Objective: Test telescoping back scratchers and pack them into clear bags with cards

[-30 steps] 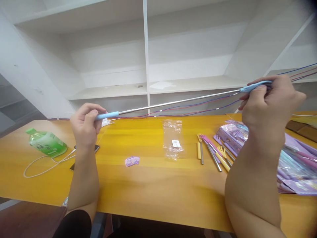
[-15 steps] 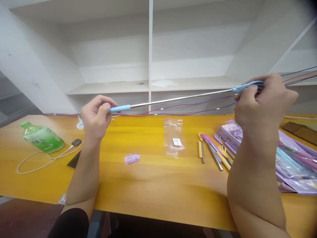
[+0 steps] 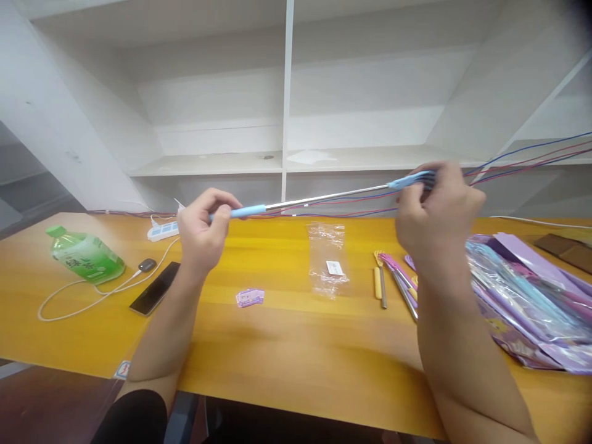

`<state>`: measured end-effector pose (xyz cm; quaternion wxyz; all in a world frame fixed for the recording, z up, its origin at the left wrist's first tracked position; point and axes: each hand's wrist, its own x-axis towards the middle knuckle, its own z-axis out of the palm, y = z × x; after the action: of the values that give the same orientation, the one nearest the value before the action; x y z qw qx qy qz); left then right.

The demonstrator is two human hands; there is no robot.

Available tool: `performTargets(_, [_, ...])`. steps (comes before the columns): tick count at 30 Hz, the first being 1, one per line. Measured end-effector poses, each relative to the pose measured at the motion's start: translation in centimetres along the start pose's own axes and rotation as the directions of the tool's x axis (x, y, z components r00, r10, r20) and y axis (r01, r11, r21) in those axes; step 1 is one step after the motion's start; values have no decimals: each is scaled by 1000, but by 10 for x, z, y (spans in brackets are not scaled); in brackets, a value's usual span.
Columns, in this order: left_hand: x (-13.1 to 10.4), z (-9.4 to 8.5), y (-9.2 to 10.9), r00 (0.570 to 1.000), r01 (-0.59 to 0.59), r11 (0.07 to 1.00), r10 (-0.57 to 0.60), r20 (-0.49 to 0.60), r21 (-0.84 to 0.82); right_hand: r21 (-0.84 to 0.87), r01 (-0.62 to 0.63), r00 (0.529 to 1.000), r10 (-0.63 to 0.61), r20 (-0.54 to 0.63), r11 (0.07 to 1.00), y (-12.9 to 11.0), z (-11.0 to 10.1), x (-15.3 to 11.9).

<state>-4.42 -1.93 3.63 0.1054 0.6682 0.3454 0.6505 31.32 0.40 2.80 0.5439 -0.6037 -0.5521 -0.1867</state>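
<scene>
A telescopic back scratcher [image 3: 324, 198] with a silver rod is held up above the table, spanning both hands and rising slightly to the right. My left hand [image 3: 206, 228] is closed round its light blue handle. At the other end, my right hand [image 3: 437, 206] grips the light blue claw head, whose prongs are partly covered by the fingers. Below, on the tabletop, lie a clear plastic bag [image 3: 326, 259] with a white label and a small purple card [image 3: 250, 298]. Several yellow and purple back scratchers [image 3: 393, 277] rest near my right forearm, which partly hides them.
Packaged scratchers in purple and clear wrappers [image 3: 531, 302] cover the right side of the table. At left are a green bottle [image 3: 87, 254], a phone [image 3: 155, 288], a white cable and a power strip [image 3: 163, 230]. White shelving [image 3: 287, 92] stands behind, with red and blue wires.
My hands have come closer together, and the rod between them shows shorter. The right hand has moved left and slightly down; the left hand has moved a little right.
</scene>
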Motion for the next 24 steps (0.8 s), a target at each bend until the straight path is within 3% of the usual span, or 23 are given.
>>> performTargets(4, [-8, 10, 2, 999, -38, 997, 39, -11, 67, 91, 38, 998, -42, 48, 995, -17, 8, -14])
performTargets(15, [-9, 14, -3, 997, -35, 997, 39, -67, 65, 168, 37, 999, -39, 6, 985, -21, 0, -19])
performTargets(19, [-19, 27, -2, 999, -26, 999, 27, -31, 45, 188, 72, 997, -70, -16, 980, -37, 9, -33])
performTargets(21, [-28, 38, 0, 999, -23, 999, 21, 42, 35, 206, 122, 991, -131, 30, 971, -47, 16, -44])
performTargets(24, [-36, 48, 1, 999, -31, 998, 30, 37, 50, 255, 161, 976, -192, 100, 953, -57, 22, -54])
